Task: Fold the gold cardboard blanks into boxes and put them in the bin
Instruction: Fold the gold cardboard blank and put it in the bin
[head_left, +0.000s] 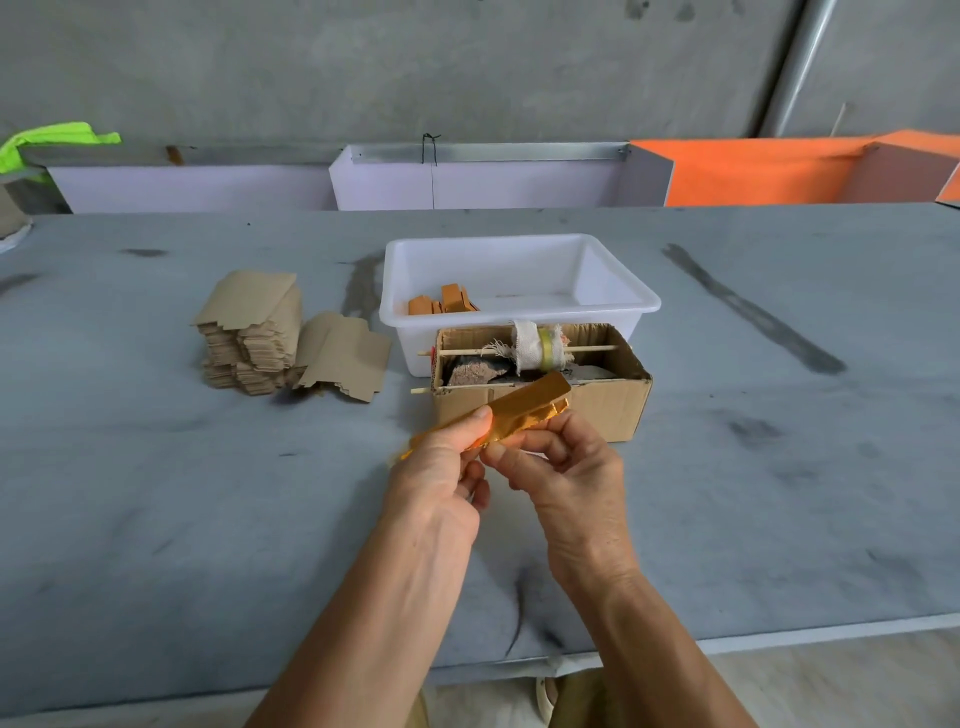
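So nearest the camera, the person's got one gold blank (511, 408) held up over the grey table (156, 493), pinched from both ends: left hand (444, 462) has its thumb pressed on top with the fingers curled under, right hand (566, 462) has its fingers curled round the far end, pinching it at about 1 o'clock from the left. It looks flattish and only partly creased, so probably mid-fold, not a box yet. Just past the hands sits an open brown carton (597, 400) with a stick and a rag-wrapped roll across it. Touching that at 12 o'clock is the white bin (519, 314), holding only a few folded boxes (441, 302) in its near left corner. Off at 10 o'clock, a big stack of blanks (254, 332) lies plain side up, so most of the job looks left.
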